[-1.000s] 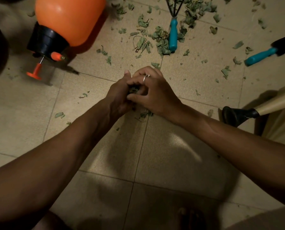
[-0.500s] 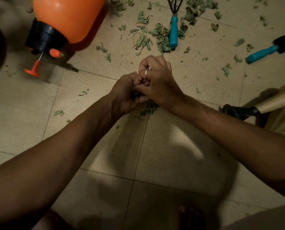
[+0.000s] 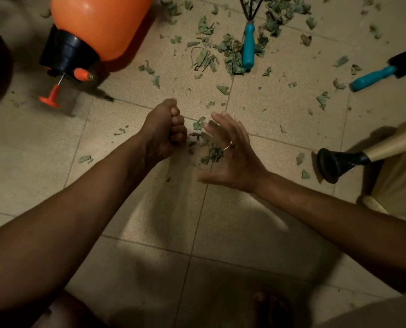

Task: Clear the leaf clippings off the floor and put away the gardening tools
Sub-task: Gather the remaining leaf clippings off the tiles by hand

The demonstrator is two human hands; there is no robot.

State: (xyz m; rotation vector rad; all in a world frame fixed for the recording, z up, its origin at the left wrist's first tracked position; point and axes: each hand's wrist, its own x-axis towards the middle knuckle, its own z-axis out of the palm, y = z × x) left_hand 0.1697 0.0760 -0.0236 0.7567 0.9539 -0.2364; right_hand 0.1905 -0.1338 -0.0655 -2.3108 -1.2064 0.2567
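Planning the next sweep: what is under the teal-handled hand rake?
Heaped leaf clippings lie beneath and beside the hand rake, showing along both sides of its teal handle and around its tines. Whatever sits directly under the handle is covered.

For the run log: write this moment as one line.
phase: gathering | left hand: fisted | right hand: open by leaf clippings | rake, trowel: on floor

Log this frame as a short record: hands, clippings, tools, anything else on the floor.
hand rake: on tile floor, untouched
trowel: on floor, far right, untouched
orange sprayer: upper left, untouched
leaf clippings: scattered, thickest around hand rake
left hand: fist, probably closed on leaf clippings; contents hidden
right hand: open, fingers spread above loose clippings
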